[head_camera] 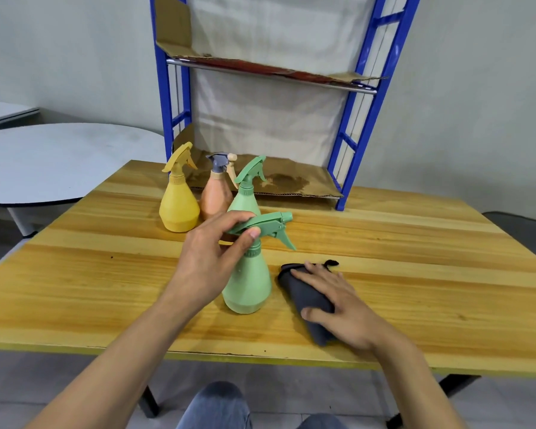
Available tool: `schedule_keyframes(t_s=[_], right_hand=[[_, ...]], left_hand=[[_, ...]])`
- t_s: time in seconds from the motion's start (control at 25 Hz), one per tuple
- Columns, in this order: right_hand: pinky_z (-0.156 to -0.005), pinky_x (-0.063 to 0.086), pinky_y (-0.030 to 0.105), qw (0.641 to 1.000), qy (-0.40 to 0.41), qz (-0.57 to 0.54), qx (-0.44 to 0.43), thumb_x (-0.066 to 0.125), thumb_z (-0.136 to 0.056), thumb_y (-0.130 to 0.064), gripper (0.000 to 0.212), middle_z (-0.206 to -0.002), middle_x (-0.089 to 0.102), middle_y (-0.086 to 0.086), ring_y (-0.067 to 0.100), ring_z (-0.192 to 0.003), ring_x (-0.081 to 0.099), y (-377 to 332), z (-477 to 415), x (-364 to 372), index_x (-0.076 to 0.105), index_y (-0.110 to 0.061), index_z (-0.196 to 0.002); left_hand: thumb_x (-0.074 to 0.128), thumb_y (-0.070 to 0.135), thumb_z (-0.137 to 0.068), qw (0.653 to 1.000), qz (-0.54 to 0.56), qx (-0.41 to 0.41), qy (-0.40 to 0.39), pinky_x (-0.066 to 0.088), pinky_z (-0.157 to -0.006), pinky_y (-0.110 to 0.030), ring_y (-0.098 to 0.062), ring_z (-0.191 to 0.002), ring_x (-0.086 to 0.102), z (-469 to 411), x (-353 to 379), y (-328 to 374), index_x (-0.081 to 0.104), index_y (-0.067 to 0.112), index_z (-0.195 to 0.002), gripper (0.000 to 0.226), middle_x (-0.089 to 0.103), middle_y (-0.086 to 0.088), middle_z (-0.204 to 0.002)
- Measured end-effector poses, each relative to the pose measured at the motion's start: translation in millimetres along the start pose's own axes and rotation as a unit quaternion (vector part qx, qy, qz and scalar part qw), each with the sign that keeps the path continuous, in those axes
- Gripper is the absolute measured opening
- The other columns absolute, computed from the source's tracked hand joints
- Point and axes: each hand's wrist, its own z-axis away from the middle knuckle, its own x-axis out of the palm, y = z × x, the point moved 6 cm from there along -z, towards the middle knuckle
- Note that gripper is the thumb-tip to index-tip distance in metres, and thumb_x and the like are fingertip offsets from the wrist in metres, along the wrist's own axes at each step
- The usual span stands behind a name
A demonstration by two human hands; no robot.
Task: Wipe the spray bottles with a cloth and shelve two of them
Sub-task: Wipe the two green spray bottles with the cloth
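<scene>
Left hand point(212, 258) pinches the near green spray bottle's point(248, 283) trigger head, steadying it upright on the wooden table point(415, 274). Right hand point(338, 305) lies flat, fingers spread, on the dark cloth point(304, 292) just beside, likely gathering it for wiping.

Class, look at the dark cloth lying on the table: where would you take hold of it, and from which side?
Grip the dark cloth across its middle, coming down from above. It lies flat and folded on the wooden table, so no edge stands up to pinch. The right hand already rests on it, fingers spread, ready to close and gather it.
</scene>
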Motion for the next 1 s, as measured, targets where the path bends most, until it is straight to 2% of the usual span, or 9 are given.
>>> schedule_keyframes(t_s=[0.08, 0.2, 0.28, 0.36, 0.44, 0.52, 0.72, 0.88, 1.0], right_hand=[[-0.124, 0.002, 0.031, 1.0, 0.012, -0.02, -0.013, 0.051, -0.083, -0.056, 0.068, -0.161, 0.007, -0.035, -0.009, -0.149, -0.001, 8.8, 8.1, 7.8, 0.023, -0.066, -0.144], [-0.112, 0.027, 0.033, 0.989, 0.132, 0.054, -0.029, 0.048, -0.096, -0.044, 0.054, -0.149, 0.035, -0.025, 0.005, -0.129, 0.033, 7.7, 8.4, 7.2, 0.032, -0.053, -0.147], [-0.103, 0.033, 0.033, 0.972, 0.217, 0.083, -0.025, 0.046, -0.099, -0.038, 0.048, -0.133, 0.046, -0.016, 0.009, -0.113, 0.039, -1.2, 6.3, 6.3, 0.038, -0.044, -0.146], [-0.102, 0.035, 0.02, 0.95, 0.298, -0.09, 0.011, 0.051, -0.102, -0.026, 0.038, -0.128, 0.052, -0.014, 0.004, -0.117, 0.047, -5.1, 4.4, -4.3, 0.048, -0.04, -0.137], [-0.092, 0.041, 0.011, 0.858, 0.38, -0.345, 0.027, 0.052, -0.102, -0.012, 0.034, -0.123, 0.06, -0.014, -0.008, -0.111, 0.056, -12.2, 7.3, -25.0, 0.059, -0.038, -0.123], [-0.087, 0.046, 0.014, 0.794, 0.406, -0.453, -0.013, 0.051, -0.102, -0.01, 0.033, -0.123, 0.064, -0.013, -0.007, -0.106, 0.06, -37.3, 5.3, -41.4, 0.061, -0.032, -0.124], [-0.094, 0.049, 0.017, 0.81, 0.317, -0.48, -0.11, 0.056, -0.101, -0.011, 0.045, -0.137, 0.058, -0.009, 0.003, -0.123, 0.058, -96.2, -16.7, -27.9, 0.046, -0.022, -0.144], [-0.087, 0.05, 0.014, 0.843, 0.331, -0.4, -0.141, 0.063, -0.097, -0.013, 0.038, -0.117, 0.066, -0.024, -0.001, -0.111, 0.063, -90.3, -18.3, -27.7, 0.051, -0.026, -0.131], [-0.085, 0.052, 0.02, 0.889, 0.321, -0.298, -0.132, 0.062, -0.098, -0.03, 0.036, -0.113, 0.066, -0.018, 0.005, -0.106, 0.064, -86.0, -16.4, -32.2, 0.051, -0.029, -0.132]], left_hand=[[0.064, 0.041, -0.09, 1.0, 0.007, 0.001, -0.001, 0.048, -0.071, -0.007, 0.009, -0.103, 0.059, 1.2, 1.8, 0.1, 0.066, 0.034, -0.116, 0.027, 0.065, 0.024, -0.11], [0.063, 0.042, -0.091, 1.0, -0.001, 0.0, 0.004, 0.047, -0.071, -0.007, 0.011, -0.104, 0.058, 1.6, 3.0, 0.4, 0.065, 0.034, -0.117, 0.028, 0.064, 0.024, -0.111], [0.062, 0.043, -0.091, 1.0, 0.001, 0.0, 0.007, 0.048, -0.072, -0.008, 0.01, -0.104, 0.058, 2.0, 1.9, 0.1, 0.066, 0.033, -0.119, 0.03, 0.064, 0.023, -0.111], [0.062, 0.044, -0.091, 1.0, -0.002, 0.004, 0.006, 0.049, -0.073, -0.009, 0.008, -0.105, 0.058, 2.7, 0.8, 0.2, 0.066, 0.033, -0.119, 0.03, 0.064, 0.022, -0.112], [0.063, 0.043, -0.092, 1.0, -0.001, 0.008, 0.005, 0.05, -0.073, -0.01, 0.007, -0.105, 0.059, 3.1, 1.0, 0.2, 0.065, 0.034, -0.119, 0.029, 0.065, 0.021, -0.112], [0.063, 0.043, -0.093, 1.0, -0.012, 0.008, 0.005, 0.051, -0.075, -0.012, 0.005, -0.105, 0.06, 2.6, 3.0, -0.9, 0.066, 0.032, -0.121, 0.03, 0.066, 0.019, -0.112], [0.062, 0.043, -0.093, 0.998, -0.05, 0.034, 0.024, 0.046, -0.083, -0.008, 0.01, -0.104, 0.059, -0.7, 3.2, -0.7, 0.071, 0.021, -0.119, 0.035, 0.065, 0.021, -0.107], [0.062, 0.04, -0.094, 0.998, -0.048, 0.045, 0.016, 0.045, -0.08, -0.008, 0.009, -0.101, 0.06, 0.6, 5.6, -1.2, 0.071, 0.019, -0.118, 0.033, 0.067, 0.017, -0.107], [0.062, 0.039, -0.096, 0.997, -0.05, 0.05, 0.006, 0.044, -0.075, -0.006, 0.007, -0.102, 0.061, -1.0, 7.3, -1.4, 0.07, 0.019, -0.12, 0.032, 0.067, 0.015, -0.108]])
